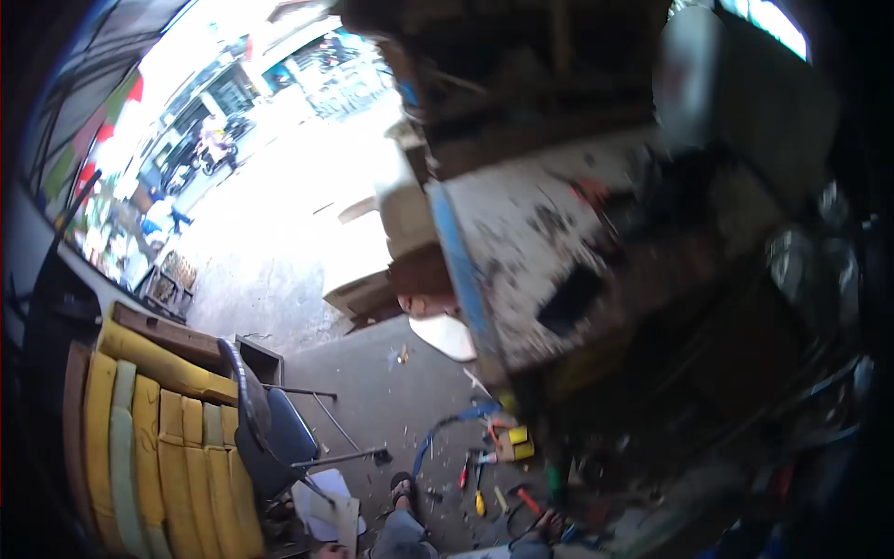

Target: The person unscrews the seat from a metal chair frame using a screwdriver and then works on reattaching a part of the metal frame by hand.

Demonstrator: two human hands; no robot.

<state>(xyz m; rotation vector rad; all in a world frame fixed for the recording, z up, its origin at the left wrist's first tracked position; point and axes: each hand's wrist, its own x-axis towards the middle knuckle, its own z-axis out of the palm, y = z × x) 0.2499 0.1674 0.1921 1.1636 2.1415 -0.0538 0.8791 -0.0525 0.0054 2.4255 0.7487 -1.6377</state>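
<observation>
I see a scuffed white table (540, 270) with a blue edge, blurred, above the grey floor (372, 391). Yellow cushions (158, 447) fill the floor's left edge, small hand tools (480, 480) lie below the table. Neither hand shows, so their fingers I cannot judge.

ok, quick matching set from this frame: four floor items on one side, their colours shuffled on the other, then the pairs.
Things:
1. stacked cushions
2. folding chair seat
3. hose loop on the floor
4. sheets of paper by the chair

Colours:
A. white
B. yellow
C. blue
D. dark navy

Pairs: 1-B, 2-D, 3-C, 4-A
</observation>
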